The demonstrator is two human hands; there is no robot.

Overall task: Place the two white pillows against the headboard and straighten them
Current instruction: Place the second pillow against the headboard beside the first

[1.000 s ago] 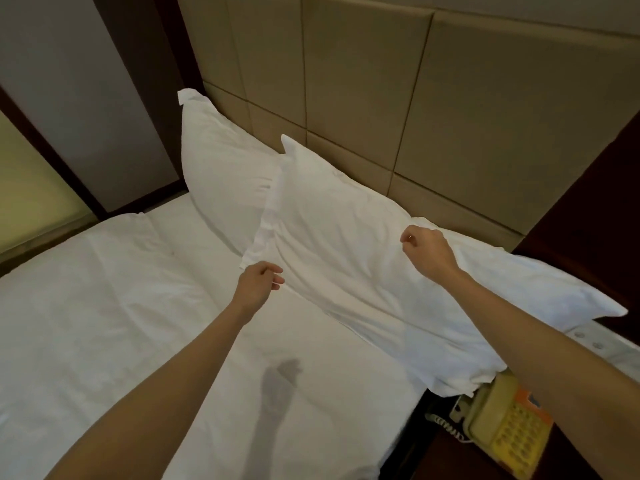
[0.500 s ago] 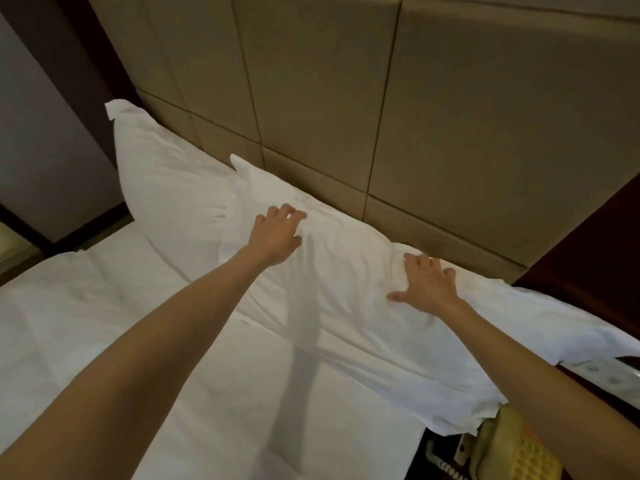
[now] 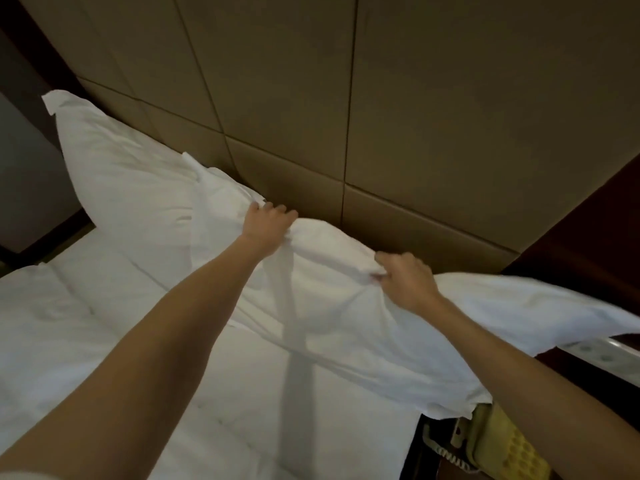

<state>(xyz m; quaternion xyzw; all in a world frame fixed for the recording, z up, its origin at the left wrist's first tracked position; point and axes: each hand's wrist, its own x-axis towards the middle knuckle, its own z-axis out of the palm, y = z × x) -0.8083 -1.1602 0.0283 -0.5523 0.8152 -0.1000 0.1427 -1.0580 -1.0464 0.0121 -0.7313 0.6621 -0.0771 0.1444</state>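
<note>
In the head view, the padded tan headboard point(image 3: 415, 116) filled the upper frame, its smooth upholstered panels divided by thin dark seams. 2 pillows lay along its base. The near soft white fabric pillow point(image 3: 346, 306) stretched from the middle toward the right edge below the headboard, its cotton cover creased and bunched, its right end overhanging the mattress edge. The far plump white pillow point(image 3: 121, 174) leaned against the headboard's lower left part, upright and tilted, with a pointed corner at top and faint wrinkles; the near pillow's left end overlapped it.

The left hand point(image 3: 268, 228) was closed over the near pillow's top edge, just below the headboard, its fingers curled over a gathered ridge of fabric. The right hand point(image 3: 405, 282) pinched a fold of the same cover, fist tight, further right along that edge.

In front of the headboard, the flat white bedsheet point(image 3: 86, 323) showed shallow creases. A yellowish plastic telephone point(image 3: 502, 441) with a coiled cord sat at lower right.
</note>
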